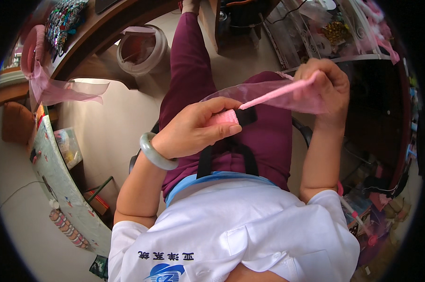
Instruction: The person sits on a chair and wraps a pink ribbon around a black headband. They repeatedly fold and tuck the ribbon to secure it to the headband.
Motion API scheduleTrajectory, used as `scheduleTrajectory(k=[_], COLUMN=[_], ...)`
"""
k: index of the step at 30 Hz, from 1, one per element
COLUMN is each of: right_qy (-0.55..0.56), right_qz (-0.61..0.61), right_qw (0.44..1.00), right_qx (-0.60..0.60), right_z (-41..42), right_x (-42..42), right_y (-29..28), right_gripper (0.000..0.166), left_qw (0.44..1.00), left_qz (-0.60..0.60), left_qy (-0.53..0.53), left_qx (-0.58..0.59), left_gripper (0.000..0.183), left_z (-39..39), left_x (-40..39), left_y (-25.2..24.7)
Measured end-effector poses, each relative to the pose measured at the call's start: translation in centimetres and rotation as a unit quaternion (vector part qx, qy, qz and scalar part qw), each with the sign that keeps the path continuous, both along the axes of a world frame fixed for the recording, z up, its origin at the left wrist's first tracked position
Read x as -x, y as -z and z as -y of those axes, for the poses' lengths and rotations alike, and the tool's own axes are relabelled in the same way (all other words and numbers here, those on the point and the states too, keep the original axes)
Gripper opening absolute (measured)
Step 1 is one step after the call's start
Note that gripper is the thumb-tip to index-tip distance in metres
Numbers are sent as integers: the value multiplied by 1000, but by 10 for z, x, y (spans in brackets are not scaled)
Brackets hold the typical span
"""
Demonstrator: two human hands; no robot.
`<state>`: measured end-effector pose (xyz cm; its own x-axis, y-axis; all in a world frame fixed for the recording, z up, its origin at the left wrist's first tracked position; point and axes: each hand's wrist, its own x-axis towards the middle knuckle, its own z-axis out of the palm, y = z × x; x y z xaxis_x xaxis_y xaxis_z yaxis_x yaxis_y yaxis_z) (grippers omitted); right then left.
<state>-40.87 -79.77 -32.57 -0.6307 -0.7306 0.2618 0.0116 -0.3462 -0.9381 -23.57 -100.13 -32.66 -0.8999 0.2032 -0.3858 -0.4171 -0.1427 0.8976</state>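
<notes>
My left hand (195,128), with a pale stone bangle on the wrist, grips a pink yarn-wrapped piece (227,117) between thumb and fingers. Its wound, fuzzy end shows past the fingertips; the rest is hidden in the hand. From there a pink chenille strand (277,90) runs straight up to the right. My right hand (321,84) pinches that strand's far end, fingers curled. A sheer pink ribbon (233,90) stretches behind the strand, from behind my left hand to my right hand. Both hands are above my lap.
A pink wrapped hoop (40,46) with a sheer bow hangs by the desk edge (85,46) at upper left. A whitish bucket (159,53) stands on the floor ahead. To the right is a white metal rack (367,58) with craft materials; a patterned board (57,169) lies left.
</notes>
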Motion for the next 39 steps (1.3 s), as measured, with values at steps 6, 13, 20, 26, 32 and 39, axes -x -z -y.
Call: scheduleTrajectory(k=[6,13,20,26,32,39], right_qy=[-47,-58,-39,-42,89,72], right_qz=[-136,-129,236,238,149,-1], right_qw=[983,960,953,955,975,995], right_qx=[-114,-240,-185,-169,-139,-74], right_z=[-16,-15,13,17,13,21], right_x=[-26,-76,-130,-138,-71,13], right_y=[-38,-5,58,96,127,34], right_gripper=[16,7,16,17,15,20], left_qw=[991,945,896,847,930,984], left_qz=[-62,-43,-71,-94,12,49], left_qy=[-91,-296,-368,-311,-133,46], left_qx=[77,-130,-241,-421,-343,-164], left_gripper=[31,25,20,27,29,38], left_z=[-4,1,-15,-2,3,1], left_x=[-4,-4,2,4,-8,0], left_y=[17,12,13,22,2,-6])
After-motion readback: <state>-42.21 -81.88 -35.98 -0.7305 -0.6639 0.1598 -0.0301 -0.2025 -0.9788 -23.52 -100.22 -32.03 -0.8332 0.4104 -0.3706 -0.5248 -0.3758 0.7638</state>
